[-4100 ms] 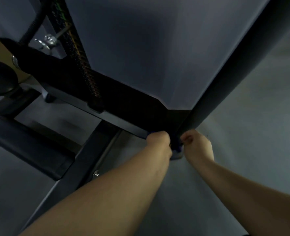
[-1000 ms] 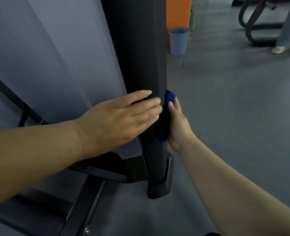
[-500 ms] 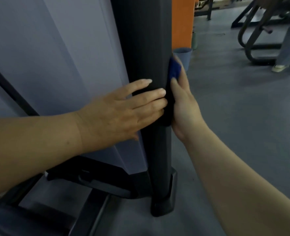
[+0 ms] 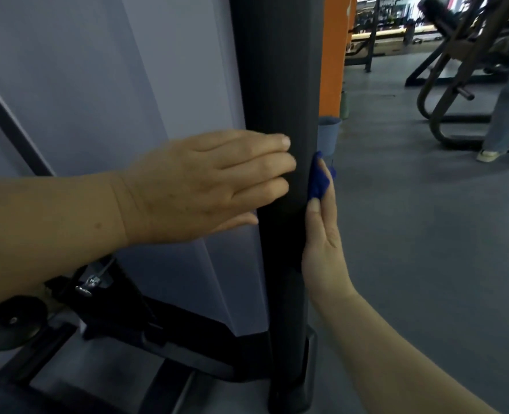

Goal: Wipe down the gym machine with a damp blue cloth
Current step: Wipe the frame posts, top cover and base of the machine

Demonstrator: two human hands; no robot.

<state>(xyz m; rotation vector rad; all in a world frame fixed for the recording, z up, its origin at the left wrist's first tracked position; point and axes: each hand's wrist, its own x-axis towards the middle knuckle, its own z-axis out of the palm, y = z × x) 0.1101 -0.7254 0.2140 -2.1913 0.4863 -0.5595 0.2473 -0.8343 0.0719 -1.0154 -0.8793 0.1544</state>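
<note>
Now, what shows:
Machine: a tall dark post stands straight up, with a pale grey panel on its left side; black bars join the post low down
Left hand: the left hand lies flat on the front of the post; its fingers are straight and spread a little, holding nothing; the fingertips touch the post
Right hand: the right hand presses on the right side of the post; its fingers point up along the post; the thumb lies on the post's front edge; the fingers are nearly straight, not a fist
Cloth: the blue cloth sits between the right hand and the post, on the post's right edge, about level with the left fingertips; only a small bunched bit peeks out by the fingertips; the rest is hidden behind the hand
Floor: a grey floor lies to the right
Bucket: a blue bucket stands on the floor just behind the post, partly hidden
Wall: an orange pillar rises behind the bucket
Far away: another machine stands at the top right; a person's legs and pale shoes are next to it
</note>
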